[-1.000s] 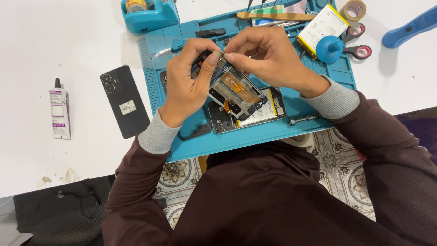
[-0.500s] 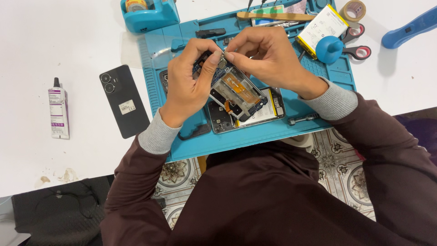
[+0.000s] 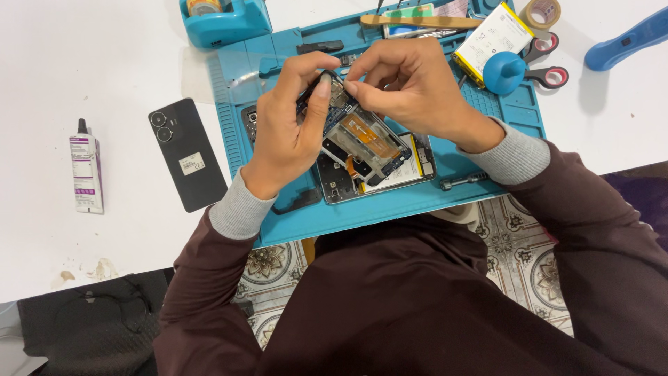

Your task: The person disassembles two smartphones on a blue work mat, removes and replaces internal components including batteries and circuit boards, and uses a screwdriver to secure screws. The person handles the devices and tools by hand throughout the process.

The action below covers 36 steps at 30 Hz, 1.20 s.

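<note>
Seen from the head camera, a person in a dark maroon top with grey cuffs works over a blue repair mat (image 3: 487, 150) laid on a white surface (image 3: 104, 63). The left hand (image 3: 292, 132) is closed around the upper end of an opened phone frame (image 3: 365, 143), thumb and fingers gripping its edge and lifting that end off the mat. The right hand (image 3: 410, 87) pinches at the same top corner, thumb and forefinger drawn narrow together; whether they hold a small part cannot be told. The frame, its copper-coloured flex and circuit board exposed, lies tilted over another opened phone body (image 3: 403, 167) at the middle of the mat.

A black phone back cover (image 3: 186, 153) lies on the surface just left of the mat, with a small glue tube (image 3: 86, 167) farther left. A blue tape dispenser (image 3: 226, 21) stands at the mat's top left corner. On the right are a yellow-edged battery (image 3: 490, 35), a blue dust blower (image 3: 506, 72), red-handled scissors (image 3: 550, 69) and a roll of tape (image 3: 543, 12).
</note>
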Each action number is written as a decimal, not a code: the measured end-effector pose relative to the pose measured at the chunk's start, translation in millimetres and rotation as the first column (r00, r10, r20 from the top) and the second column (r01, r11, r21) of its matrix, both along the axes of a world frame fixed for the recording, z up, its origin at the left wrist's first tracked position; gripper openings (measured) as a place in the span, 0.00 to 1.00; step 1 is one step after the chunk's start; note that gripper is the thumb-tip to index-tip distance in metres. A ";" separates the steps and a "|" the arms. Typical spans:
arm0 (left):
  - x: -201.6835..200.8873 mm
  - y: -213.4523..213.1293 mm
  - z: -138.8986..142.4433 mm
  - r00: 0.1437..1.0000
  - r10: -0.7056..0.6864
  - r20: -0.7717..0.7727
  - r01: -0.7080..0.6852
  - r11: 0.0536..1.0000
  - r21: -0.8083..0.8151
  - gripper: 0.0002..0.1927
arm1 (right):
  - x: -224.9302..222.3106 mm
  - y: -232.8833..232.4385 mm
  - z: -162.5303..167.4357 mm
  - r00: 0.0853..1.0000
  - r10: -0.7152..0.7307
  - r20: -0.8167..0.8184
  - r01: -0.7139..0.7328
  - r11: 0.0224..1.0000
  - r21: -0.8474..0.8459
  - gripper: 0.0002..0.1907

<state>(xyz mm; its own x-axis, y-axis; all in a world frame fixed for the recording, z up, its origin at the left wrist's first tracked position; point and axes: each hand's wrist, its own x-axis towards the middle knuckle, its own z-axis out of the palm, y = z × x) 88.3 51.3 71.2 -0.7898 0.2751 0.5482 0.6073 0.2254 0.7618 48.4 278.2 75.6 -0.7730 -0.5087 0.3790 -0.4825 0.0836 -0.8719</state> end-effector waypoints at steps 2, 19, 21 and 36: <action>0.2 -0.2 0.0 1.000 -0.016 -0.007 0.016 1.000 0.009 0.10 | 0.3 0.7 0.8 1.000 -0.010 -0.007 0.011 1.000 0.011 0.05; 3.7 3.2 -14.1 0.988 -0.008 0.152 -0.024 0.977 0.211 0.07 | 23.2 -1.4 26.9 0.908 0.024 -0.419 0.086 0.966 0.242 0.37; 2.9 6.4 -18.5 0.981 -0.062 0.186 0.010 0.963 0.270 0.08 | 30.2 -2.1 26.8 0.784 0.057 -0.618 0.149 0.950 0.276 0.54; -18.1 -17.1 -3.2 0.956 -0.153 -0.252 0.093 0.967 -0.235 0.20 | 7.3 39.7 22.7 0.961 0.277 -0.003 -0.255 0.888 0.382 0.55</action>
<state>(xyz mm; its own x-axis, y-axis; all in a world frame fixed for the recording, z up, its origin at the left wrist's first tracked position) 70.2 34.2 68.0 -0.5761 0.4974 0.6486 0.8141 0.2787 0.5094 55.6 317.9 98.3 -0.5719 -0.8050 0.1578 -0.5793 0.2601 -0.7725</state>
